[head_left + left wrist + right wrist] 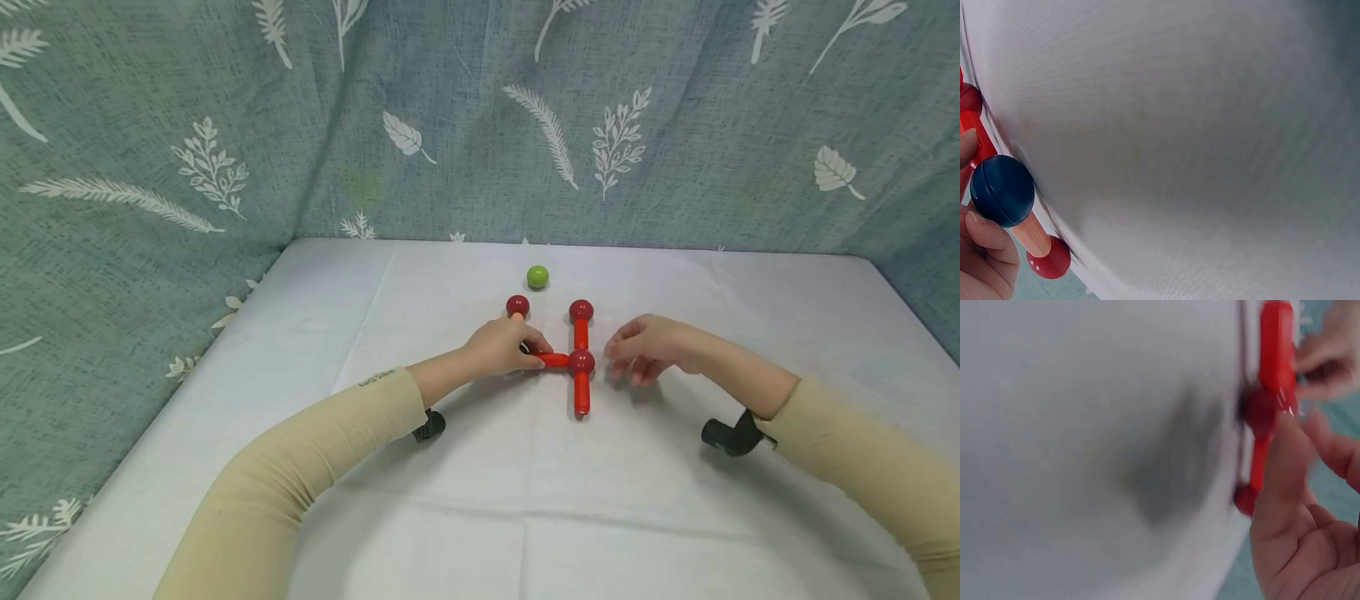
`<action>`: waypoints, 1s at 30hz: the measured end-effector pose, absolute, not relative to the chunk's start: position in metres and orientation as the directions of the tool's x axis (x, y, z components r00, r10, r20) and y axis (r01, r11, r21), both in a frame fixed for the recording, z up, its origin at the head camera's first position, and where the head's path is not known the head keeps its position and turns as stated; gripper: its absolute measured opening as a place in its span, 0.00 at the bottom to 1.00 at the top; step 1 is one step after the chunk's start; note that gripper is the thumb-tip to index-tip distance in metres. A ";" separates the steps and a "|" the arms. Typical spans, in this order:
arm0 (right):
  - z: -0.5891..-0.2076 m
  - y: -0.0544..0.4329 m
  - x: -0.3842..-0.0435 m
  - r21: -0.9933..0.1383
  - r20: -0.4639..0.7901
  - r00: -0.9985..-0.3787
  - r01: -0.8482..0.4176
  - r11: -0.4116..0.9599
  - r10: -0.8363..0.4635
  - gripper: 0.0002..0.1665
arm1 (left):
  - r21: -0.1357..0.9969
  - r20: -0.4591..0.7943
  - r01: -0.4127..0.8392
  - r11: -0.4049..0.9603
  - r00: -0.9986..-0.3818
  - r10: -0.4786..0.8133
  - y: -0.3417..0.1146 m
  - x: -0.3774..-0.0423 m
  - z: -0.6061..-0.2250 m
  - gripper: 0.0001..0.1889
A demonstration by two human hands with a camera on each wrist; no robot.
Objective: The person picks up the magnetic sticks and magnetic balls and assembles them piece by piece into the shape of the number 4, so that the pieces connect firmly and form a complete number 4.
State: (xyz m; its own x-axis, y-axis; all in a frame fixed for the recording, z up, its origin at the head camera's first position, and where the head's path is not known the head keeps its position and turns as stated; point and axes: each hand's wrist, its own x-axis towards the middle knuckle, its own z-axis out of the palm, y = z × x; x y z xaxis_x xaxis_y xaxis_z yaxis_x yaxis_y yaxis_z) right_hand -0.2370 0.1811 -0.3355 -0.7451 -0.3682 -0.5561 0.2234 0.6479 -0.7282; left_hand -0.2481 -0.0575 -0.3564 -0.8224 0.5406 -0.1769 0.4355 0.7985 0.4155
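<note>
My left hand (504,348) grips a dark blue ball (1002,190) joined to an orange stick (1032,235), which ends in a red ball (1049,257). From the blue ball a red stick (554,360) runs across to a dark red ball (581,362) on the right. Two more red sticks leave that ball, a far one (581,334) capped by another red ball (581,311) and a near one (582,395) with a bare end. Just right of this joint hovers my right hand (651,346), fingers loosely bent and holding nothing.
A small green ball (537,277) lies apart on the white-covered table (450,517), behind the joined pieces. Beyond the table's back edge hangs a green-blue curtain (465,125) with white leaf prints.
</note>
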 end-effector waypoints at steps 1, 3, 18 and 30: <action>-0.332 0.182 -0.242 -0.723 -0.531 -0.771 0.195 0.663 -0.352 0.22 | 0.415 -0.178 0.434 0.800 -0.823 0.539 -0.058 -0.248 -0.356 0.11; -0.325 0.183 -0.253 -0.720 -0.471 -0.819 0.142 0.679 -0.328 0.22 | 0.417 -0.179 0.430 0.801 -0.825 0.536 -0.058 -0.248 -0.356 0.11; -0.324 0.142 -0.320 -0.673 -0.110 -0.946 -0.155 0.723 -0.305 0.24 | 0.429 -0.199 0.416 0.802 -0.822 0.533 -0.058 -0.250 -0.358 0.12; -0.320 0.115 -0.353 -0.561 -0.128 -0.924 -0.232 0.795 -0.360 0.27 | 0.422 -0.179 0.446 0.789 -0.812 0.555 -0.059 -0.250 -0.357 0.12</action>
State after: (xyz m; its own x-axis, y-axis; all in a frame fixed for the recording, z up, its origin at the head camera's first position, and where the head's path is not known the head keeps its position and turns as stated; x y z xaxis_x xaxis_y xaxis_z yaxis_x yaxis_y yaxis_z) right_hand -0.3535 0.1152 -0.3204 -0.9242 -0.3600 -0.1276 -0.2322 0.7949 -0.5606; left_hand -0.2497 -0.0595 -0.3571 -0.8124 0.5548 -0.1792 0.4462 0.7895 0.4215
